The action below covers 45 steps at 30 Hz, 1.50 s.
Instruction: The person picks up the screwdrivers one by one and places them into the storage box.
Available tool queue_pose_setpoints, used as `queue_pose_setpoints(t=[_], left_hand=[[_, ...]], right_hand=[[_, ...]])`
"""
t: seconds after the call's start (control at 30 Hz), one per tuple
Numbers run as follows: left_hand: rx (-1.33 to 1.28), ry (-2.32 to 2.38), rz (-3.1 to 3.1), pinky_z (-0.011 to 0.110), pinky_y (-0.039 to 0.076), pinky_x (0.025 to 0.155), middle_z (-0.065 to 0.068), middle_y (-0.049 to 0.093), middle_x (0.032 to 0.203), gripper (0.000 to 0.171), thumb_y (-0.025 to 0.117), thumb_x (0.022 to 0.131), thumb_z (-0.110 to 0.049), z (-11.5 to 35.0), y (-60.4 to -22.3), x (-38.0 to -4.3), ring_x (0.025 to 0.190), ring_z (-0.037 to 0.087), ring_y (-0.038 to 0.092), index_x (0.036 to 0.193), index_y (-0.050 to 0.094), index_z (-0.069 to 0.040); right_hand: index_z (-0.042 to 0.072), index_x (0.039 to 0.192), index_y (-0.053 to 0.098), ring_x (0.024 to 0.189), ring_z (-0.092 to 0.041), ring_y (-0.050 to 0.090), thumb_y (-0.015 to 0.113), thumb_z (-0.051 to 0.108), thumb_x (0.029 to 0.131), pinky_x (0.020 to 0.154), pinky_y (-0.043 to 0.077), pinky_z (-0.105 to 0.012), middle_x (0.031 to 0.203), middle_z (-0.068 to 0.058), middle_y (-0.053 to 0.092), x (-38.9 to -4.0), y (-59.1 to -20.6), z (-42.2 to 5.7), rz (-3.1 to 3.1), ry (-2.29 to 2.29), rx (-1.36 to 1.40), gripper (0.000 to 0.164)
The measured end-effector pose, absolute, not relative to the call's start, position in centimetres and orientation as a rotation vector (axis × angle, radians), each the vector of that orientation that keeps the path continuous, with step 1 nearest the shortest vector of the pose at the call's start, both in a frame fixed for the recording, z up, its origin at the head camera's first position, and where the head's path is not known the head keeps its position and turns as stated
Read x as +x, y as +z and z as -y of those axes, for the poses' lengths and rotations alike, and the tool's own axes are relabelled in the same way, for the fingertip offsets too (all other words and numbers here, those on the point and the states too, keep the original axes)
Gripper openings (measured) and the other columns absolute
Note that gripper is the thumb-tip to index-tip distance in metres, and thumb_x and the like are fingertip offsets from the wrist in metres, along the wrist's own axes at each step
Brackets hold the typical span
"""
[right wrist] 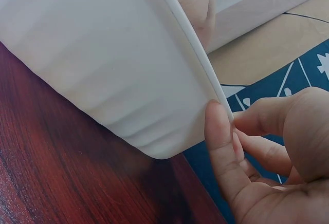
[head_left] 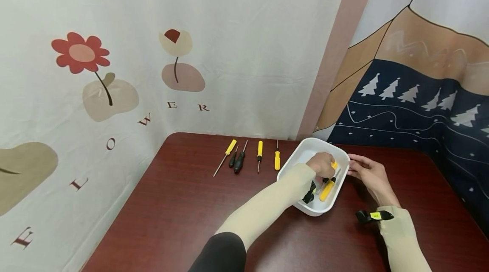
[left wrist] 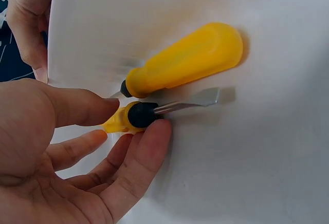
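A white plastic tray [head_left: 305, 149] stands on the dark red table, and my left hand [head_left: 321, 164] reaches down inside it. Thumb and fingers of that hand pinch a flat-blade screwdriver [left wrist: 144, 115] near its black collar; its yellow handle is partly hidden by the fingers. Right beside it a second screwdriver [left wrist: 190, 59] with a yellow handle lies on the tray floor, also seen in the head view. At the tray's right side, my right hand [head_left: 368, 176] pinches the rim between thumb and fingers.
Several screwdrivers lie in a row along the table's back edge: a long yellow one [head_left: 231, 148], a small black one [head_left: 232, 161], a bigger black one [head_left: 239, 163] and yellow ones [head_left: 277, 160] nearer the tray. Printed curtains [head_left: 244, 51] hang behind the table [head_left: 183, 204].
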<state>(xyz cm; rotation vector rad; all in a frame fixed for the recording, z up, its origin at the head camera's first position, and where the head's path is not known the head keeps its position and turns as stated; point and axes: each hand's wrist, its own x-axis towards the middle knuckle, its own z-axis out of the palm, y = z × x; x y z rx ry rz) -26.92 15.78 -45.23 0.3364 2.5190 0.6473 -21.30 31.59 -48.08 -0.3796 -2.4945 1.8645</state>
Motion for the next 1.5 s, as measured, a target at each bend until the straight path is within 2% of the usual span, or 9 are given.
queue_pose_setpoints(t=[0.17,0.4,0.5,0.57,0.73,0.83,1.03,1.2,1.5], left_hand=[[0.353,0.671,-2.536,0.024,0.058,0.057,-0.007,0.064,0.131,0.053,0.070,0.094,-0.020,-15.2,-45.0,-26.7,0.062,0.012,0.066,0.145,0.057,-0.027],[0.410,0.671,-2.578,0.024,0.057,0.057,-0.005,0.063,0.136,0.051,0.068,0.095,-0.024,-14.5,-44.6,-26.4,0.062,0.014,0.065,0.145,0.057,-0.023],[0.460,0.650,-2.602,0.022,0.056,0.061,-0.005,0.064,0.136,0.051,0.069,0.095,-0.027,-14.2,-44.4,-26.4,0.070,0.011,0.064,0.145,0.058,-0.021],[0.500,0.619,-2.629,0.020,0.056,0.071,-0.007,0.064,0.136,0.050,0.069,0.095,-0.030,-14.1,-44.2,-26.3,0.085,0.007,0.065,0.143,0.059,-0.021],[0.604,0.504,-2.678,0.016,0.047,0.097,-0.010,0.064,0.138,0.051,0.069,0.095,-0.040,-13.8,-43.9,-26.2,0.117,0.002,0.059,0.142,0.061,-0.021],[0.651,0.449,-2.687,0.017,0.047,0.100,-0.010,0.063,0.139,0.053,0.068,0.095,-0.044,-13.6,-43.7,-26.0,0.122,0.003,0.057,0.143,0.060,-0.023],[0.693,0.329,-2.700,0.021,0.048,0.098,-0.011,0.059,0.141,0.057,0.068,0.094,-0.053,-13.7,-43.3,-25.5,0.121,0.006,0.054,0.146,0.055,-0.032],[0.774,0.219,-2.726,0.023,0.048,0.100,-0.012,0.052,0.146,0.062,0.065,0.094,-0.058,-13.8,-42.9,-24.9,0.125,0.007,0.049,0.150,0.049,-0.038],[0.936,0.062,-2.807,0.030,0.041,0.115,-0.012,0.040,0.159,0.068,0.059,0.095,-0.064,-12.7,-42.3,-24.5,0.149,0.011,0.031,0.155,0.042,-0.039]], right_hand=[[-0.002,0.147,0.051,0.084,0.001,0.069,0.059,0.015,0.104,0.081,0.060,-0.019,0.117,0.004,0.061,-21.3,-48.1,-31.6,2.481,1.872,-0.364,0.048],[-0.003,0.147,0.050,0.084,0.001,0.069,0.059,0.016,0.104,0.080,0.060,-0.019,0.120,-0.001,0.061,-21.3,-48.2,-31.6,2.479,1.866,-0.349,0.048],[-0.003,0.148,0.050,0.084,0.001,0.068,0.059,0.017,0.104,0.080,0.059,-0.019,0.116,0.003,0.061,-21.3,-48.3,-31.7,2.478,1.865,-0.354,0.049],[-0.003,0.148,0.050,0.084,0.002,0.068,0.059,0.017,0.104,0.080,0.059,-0.018,0.116,0.004,0.061,-21.3,-48.3,-31.6,2.478,1.865,-0.359,0.049],[-0.002,0.148,0.049,0.084,0.002,0.068,0.058,0.019,0.105,0.080,0.059,-0.018,0.132,-0.013,0.059,-21.2,-48.3,-31.5,2.489,1.855,-0.366,0.049],[-0.002,0.149,0.049,0.085,0.002,0.067,0.057,0.020,0.106,0.080,0.059,-0.018,0.142,-0.020,0.053,-21.1,-48.3,-31.5,2.497,1.851,-0.361,0.049],[-0.002,0.150,0.048,0.086,0.003,0.067,0.056,0.019,0.106,0.081,0.059,-0.018,0.145,-0.022,0.051,-21.1,-48.1,-31.5,2.508,1.846,-0.361,0.049],[-0.001,0.150,0.047,0.087,0.003,0.067,0.057,0.019,0.106,0.082,0.059,-0.018,0.129,-0.007,0.060,-21.0,-48.1,-31.7,2.517,1.848,-0.346,0.050],[-0.002,0.149,0.048,0.086,0.002,0.067,0.059,0.021,0.105,0.081,0.059,-0.018,0.109,0.014,0.061,-21.0,-48.2,-31.8,2.491,1.879,-0.323,0.051]])
